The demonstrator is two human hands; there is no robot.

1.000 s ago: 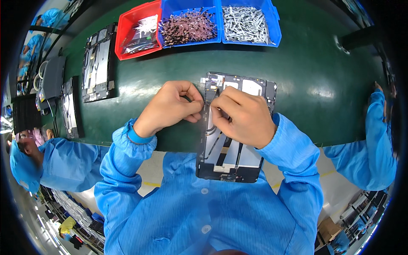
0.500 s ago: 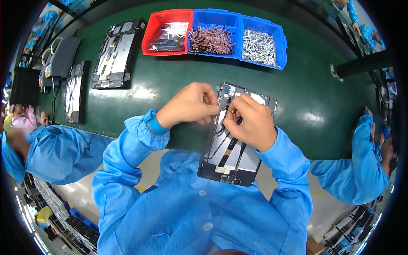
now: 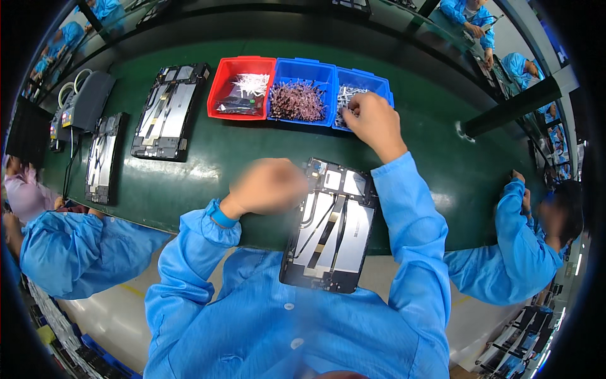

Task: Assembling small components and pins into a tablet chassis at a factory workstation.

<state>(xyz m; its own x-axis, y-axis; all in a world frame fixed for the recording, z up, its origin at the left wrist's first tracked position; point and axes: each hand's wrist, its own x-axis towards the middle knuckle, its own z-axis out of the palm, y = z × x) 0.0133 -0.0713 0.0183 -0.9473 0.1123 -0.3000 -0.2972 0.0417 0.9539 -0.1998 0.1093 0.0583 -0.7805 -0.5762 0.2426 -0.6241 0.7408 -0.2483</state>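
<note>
Right hand [image 3: 374, 123] reaches into far-right blue plastic bin [image 3: 380, 85] of silvery small parts [image 3: 348, 98]; grip can't tell. Pinch one only. Left hand [image 3: 268, 186], blurred, steadies open dark tablet chassis [image 3: 328, 230] at near bench [image 3: 208, 170] edge.

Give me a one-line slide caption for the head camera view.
Right hand reaches into rightmost blue plastic bin; blurred left hand beside open dark rectangular tablet chassis.

Head view looks steeply down, seemingly close (fisheye-bent), onto green table [image 3: 208, 158].
</note>
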